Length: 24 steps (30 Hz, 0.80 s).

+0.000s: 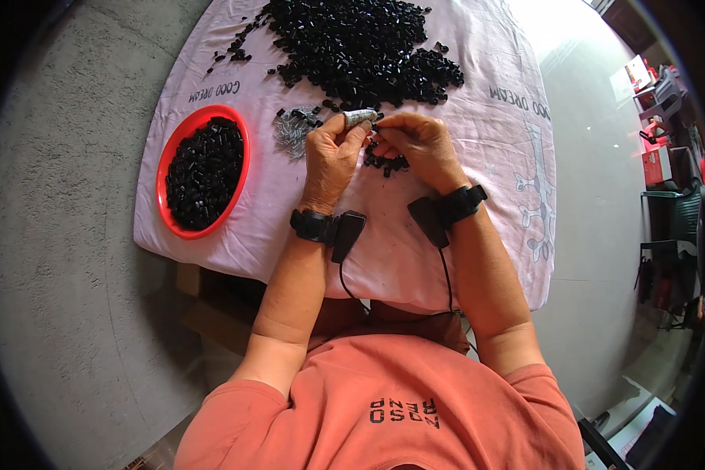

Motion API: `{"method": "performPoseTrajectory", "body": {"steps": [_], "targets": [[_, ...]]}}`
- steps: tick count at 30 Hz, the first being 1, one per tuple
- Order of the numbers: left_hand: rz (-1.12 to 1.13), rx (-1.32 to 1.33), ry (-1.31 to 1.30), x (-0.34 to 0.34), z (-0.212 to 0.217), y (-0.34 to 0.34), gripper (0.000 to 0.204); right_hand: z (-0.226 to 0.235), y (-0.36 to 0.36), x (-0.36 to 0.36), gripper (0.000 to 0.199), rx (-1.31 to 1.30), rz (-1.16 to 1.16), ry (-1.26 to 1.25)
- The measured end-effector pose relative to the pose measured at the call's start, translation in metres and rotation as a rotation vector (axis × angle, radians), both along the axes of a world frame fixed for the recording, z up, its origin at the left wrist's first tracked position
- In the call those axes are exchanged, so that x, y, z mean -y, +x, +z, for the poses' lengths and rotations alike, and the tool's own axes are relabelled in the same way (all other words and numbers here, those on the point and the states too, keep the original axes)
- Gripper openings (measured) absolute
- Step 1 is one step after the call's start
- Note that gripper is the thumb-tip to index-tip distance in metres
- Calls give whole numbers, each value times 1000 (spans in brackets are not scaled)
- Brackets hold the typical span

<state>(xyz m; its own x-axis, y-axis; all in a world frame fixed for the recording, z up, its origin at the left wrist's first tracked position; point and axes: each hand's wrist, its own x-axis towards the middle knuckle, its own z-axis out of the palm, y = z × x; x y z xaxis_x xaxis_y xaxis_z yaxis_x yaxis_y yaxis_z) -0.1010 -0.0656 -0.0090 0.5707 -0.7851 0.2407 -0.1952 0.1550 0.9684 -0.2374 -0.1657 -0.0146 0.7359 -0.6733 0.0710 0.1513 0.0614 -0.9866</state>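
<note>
My left hand (330, 157) is closed in a pinch, its index finger covered by a silver-grey wrapping (360, 117). What its fingertips hold is too small to make out. Fingertip to fingertip with it, my right hand (424, 149) pinches a small black piece (374, 127). Beneath the hands lies a small group of loose black pieces (388, 164). Left of my left hand is a heap of thin grey pin-like bits (292, 133), with a few black pieces among them.
A large pile of small black pieces (352, 51) covers the far part of the pink cloth (493, 227) on the table. At the left, a red oval basin (162, 188) is filled with similar pieces. Black straps with cabled boxes (348, 235) sit on both wrists.
</note>
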Motion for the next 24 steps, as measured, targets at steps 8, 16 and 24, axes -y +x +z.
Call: {"method": "performPoseTrajectory", "body": {"steps": [8, 16, 24], "targets": [[3, 62, 3, 0, -1, 1, 11, 5, -1, 0, 11, -1, 10, 33], [20, 129, 11, 2, -6, 3, 11, 5, -1, -1, 11, 13, 10, 11], [-8, 55, 1, 1, -1, 0, 11, 1, 1, -1, 12, 32, -23, -24]]}}
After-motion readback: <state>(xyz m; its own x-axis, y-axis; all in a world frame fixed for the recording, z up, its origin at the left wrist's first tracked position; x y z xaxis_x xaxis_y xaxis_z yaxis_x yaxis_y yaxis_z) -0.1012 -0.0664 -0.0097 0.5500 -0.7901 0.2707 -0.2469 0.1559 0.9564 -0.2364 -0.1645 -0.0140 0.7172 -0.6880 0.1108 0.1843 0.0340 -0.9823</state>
